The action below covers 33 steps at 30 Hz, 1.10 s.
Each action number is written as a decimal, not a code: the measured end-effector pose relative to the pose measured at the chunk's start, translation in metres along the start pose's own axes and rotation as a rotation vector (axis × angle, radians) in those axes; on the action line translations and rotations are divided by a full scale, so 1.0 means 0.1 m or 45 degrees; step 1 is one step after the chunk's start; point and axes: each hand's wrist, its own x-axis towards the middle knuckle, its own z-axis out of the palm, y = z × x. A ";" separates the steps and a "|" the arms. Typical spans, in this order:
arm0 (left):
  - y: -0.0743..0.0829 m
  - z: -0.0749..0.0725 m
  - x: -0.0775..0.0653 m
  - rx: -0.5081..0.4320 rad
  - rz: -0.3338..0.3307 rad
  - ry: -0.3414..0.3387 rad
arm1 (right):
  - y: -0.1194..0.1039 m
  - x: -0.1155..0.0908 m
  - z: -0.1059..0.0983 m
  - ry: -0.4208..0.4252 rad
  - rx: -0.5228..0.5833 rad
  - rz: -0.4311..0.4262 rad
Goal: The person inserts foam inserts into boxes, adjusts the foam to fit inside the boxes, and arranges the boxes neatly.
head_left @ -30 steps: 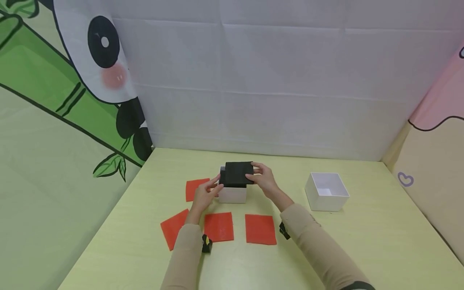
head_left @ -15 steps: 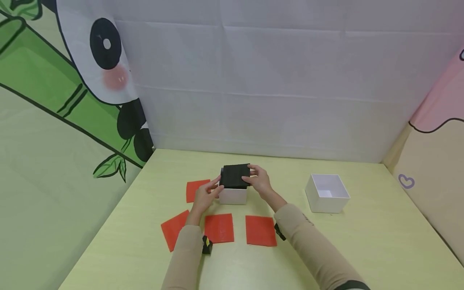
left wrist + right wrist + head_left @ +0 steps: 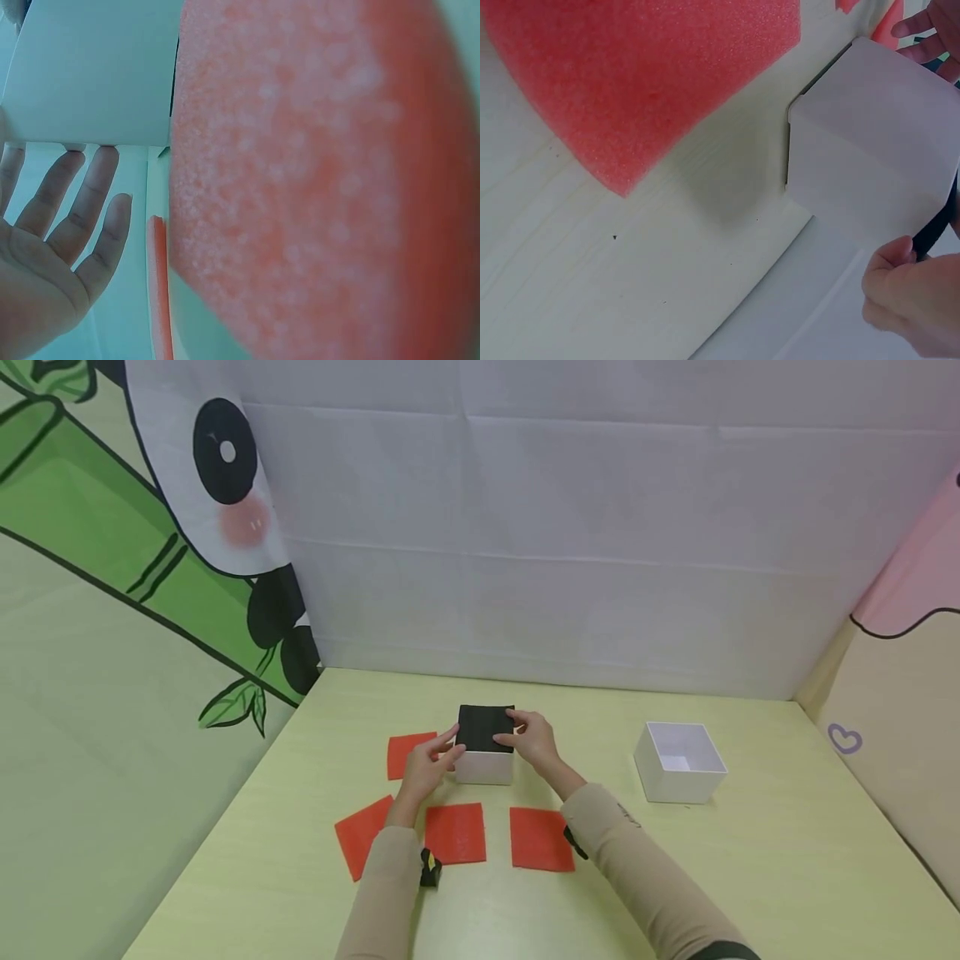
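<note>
Black pad lying over box, hands at both sides

The black pad is lying across the top of the box, near the middle of the head frame; whether it is sitting inside the rim or on it, I cannot tell. The right hand is pinching the pad's right edge, thumb on the upper face; in the right wrist view the thumb and fingers are closing on that edge at lower right. The left hand is touching the box's left side, its fingers spreading apart rather than clamping; in the left wrist view they are reaching up to the box at upper left.

Four red pads are lying around the box: one just left of it, partly behind the left hand, one tilting at lower left, one below the box, and one right of that. An open box is standing well apart, right of centre.

Tan sleeves are running in from the bottom edge, a black device showing at the left wrist. Beneath everything a pale table is spreading; behind it a white backdrop is hanging, a panda print filling the upper left.
</note>
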 end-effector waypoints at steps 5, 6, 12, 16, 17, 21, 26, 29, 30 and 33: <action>0.00 0.00 0.00 -0.004 -0.017 -0.009 | 0.03 -0.01 0.04 -0.014 -0.098 -0.049; 0.00 0.00 0.00 -0.003 -0.023 -0.011 | 0.04 -0.01 0.04 -0.013 -0.122 -0.069; 0.00 0.01 0.01 0.018 -0.058 -0.014 | 0.08 0.01 0.06 -0.030 -0.290 -0.145; 0.00 0.01 0.00 0.006 -0.051 -0.016 | 0.24 0.12 0.11 -0.061 -0.371 -0.167; 0.00 0.01 0.00 0.005 -0.045 -0.016 | 0.25 0.13 0.11 -0.075 -0.381 -0.172; 0.01 0.01 0.00 0.007 -0.030 -0.014 | 0.16 0.04 0.05 -0.128 -0.532 -0.223; 0.00 0.00 0.01 0.015 -0.017 -0.017 | 0.13 -0.02 0.02 -0.182 -0.790 -0.386; 0.00 0.00 0.01 0.009 -0.004 -0.018 | 0.13 -0.02 0.04 -0.226 -0.877 -0.398; 0.00 0.00 0.01 0.008 0.004 -0.017 | 0.13 -0.01 0.06 -0.233 -0.919 -0.394; 0.00 0.01 0.00 -0.007 0.018 -0.017 | 0.14 0.02 0.10 -0.238 -1.036 -0.394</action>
